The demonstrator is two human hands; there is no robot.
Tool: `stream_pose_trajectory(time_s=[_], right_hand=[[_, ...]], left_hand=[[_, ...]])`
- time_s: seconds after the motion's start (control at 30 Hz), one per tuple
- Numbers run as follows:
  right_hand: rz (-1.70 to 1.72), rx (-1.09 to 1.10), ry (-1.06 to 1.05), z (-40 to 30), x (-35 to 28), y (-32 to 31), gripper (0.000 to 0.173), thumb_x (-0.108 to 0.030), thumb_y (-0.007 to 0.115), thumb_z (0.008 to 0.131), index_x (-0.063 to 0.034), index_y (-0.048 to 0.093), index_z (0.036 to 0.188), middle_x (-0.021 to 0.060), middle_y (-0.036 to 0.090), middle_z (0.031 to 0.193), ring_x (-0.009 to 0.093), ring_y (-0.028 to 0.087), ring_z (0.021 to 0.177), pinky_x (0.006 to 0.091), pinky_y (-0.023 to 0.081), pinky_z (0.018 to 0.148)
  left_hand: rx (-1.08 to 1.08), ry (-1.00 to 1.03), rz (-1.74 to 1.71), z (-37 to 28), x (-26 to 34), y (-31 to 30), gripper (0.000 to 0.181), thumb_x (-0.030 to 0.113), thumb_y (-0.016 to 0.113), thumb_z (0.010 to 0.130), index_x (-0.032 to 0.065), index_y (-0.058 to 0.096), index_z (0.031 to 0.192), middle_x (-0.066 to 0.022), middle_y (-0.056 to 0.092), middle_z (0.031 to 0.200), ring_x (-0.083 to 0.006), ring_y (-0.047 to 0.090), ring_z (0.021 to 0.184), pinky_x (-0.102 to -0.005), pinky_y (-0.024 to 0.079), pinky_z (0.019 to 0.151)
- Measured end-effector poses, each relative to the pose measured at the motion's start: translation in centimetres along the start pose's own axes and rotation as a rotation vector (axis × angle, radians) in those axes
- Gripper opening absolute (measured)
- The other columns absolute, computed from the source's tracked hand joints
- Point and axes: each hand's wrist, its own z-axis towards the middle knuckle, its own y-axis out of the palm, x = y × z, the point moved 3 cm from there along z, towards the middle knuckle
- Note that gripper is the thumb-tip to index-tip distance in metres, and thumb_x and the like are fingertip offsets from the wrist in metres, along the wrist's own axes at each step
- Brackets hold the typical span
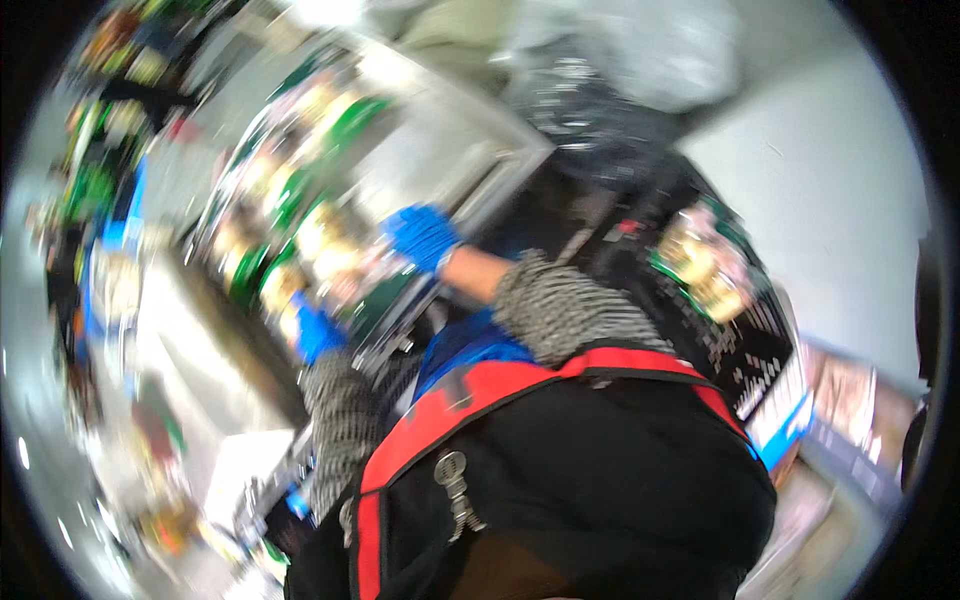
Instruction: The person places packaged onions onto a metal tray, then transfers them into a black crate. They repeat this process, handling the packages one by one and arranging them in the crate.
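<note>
Motion blurs the picture. My left hand (319, 334), in a blue glove, is at the near left edge of a group of wrapped packs (322, 240) with pale yellow contents and green trays or labels. My right hand (421, 236), gloved in blue too, lies over the right side of these packs, beside a metal surface (450, 161). Whether either hand grips a pack cannot be told. Another such pack (705, 262) rests in a black plastic crate (750, 337) on the right.
Dark and clear plastic bags (585, 97) lie beyond the metal surface. A pale metallic surface (217, 337) stands at the left. Cartons or trays (847, 397) are at the lower right. Blurred, colourful goods (97, 180) fill the far left.
</note>
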Motion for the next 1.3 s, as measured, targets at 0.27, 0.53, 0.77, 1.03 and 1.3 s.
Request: stream_pose_trajectory(time_s=[0.27, 0.53, 0.77, 1.03, 1.3], right_hand=[[-0.089, 0.537, 0.186, -9.1, 5.1, -18.0, 0.035, -0.02, 0.064, 0.066, -0.0059, 0.06, 0.097, 0.0161, 0.058, 0.096, 0.031, 0.056, 0.088, 0.0413, 0.045, 0.078], [-0.856, 1.317, 1.168, -41.8, 17.8, -32.1, 0.056, -0.032, 0.074, 0.069, 0.0006, 0.05, 0.107, 0.0193, 0.053, 0.103, 0.033, 0.048, 0.098, 0.0426, 0.04, 0.084], [-0.406, 0.956, 1.319, -51.9, 23.7, -30.3, 0.028, -0.029, 0.07, 0.073, -0.0032, 0.059, 0.078, 0.0191, 0.059, 0.078, 0.036, 0.059, 0.076, 0.0414, 0.046, 0.065], [-0.085, 0.666, 0.926, -38.5, 6.5, -41.0, 0.016, -0.004, 0.071, 0.072, -0.0011, 0.061, 0.084, 0.0061, 0.059, 0.082, 0.014, 0.055, 0.079, 0.0284, 0.045, 0.075], [0.443, 0.438, 0.262, -12.1, 0.2, -37.3, 0.02, 0.001, 0.072, 0.068, -0.0028, 0.052, 0.07, 0.0023, 0.044, 0.064, 0.013, 0.043, 0.06, 0.0258, 0.039, 0.056]], left_hand=[[-0.264, 0.372, 0.261, -2.7, 4.5, 2.2, 0.022, 0.017, 0.055, 0.083, 0.0034, 0.058, 0.1, -0.0203, 0.057, 0.087, -0.0363, 0.055, 0.081, -0.045, 0.044, 0.07], [-0.06, 0.477, -0.08, -3.8, 7.2, -1.4, 0.028, 0.007, 0.061, 0.079, 0.0001, 0.057, 0.106, -0.0166, 0.059, 0.093, -0.0313, 0.055, 0.088, -0.038, 0.043, 0.08], [-0.095, 0.747, -0.295, -4.4, 16.5, -1.5, 0.025, 0.004, 0.061, 0.079, 0.0006, 0.059, 0.103, -0.0167, 0.06, 0.093, -0.0299, 0.058, 0.088, -0.0347, 0.045, 0.078], [-0.681, 0.366, -0.61, -8.6, 24.8, -3.5, 0.024, 0.018, 0.057, 0.085, 0.003, 0.062, 0.103, -0.0156, 0.063, 0.095, -0.0261, 0.061, 0.084, -0.0344, 0.047, 0.073], [-1.593, -0.382, -1.462, -7.6, 28.4, -6.2, 0.067, 0.057, 0.034, 0.089, 0.0005, 0.047, 0.122, -0.0163, 0.059, 0.107, -0.0253, 0.059, 0.092, -0.0407, 0.047, 0.084]])
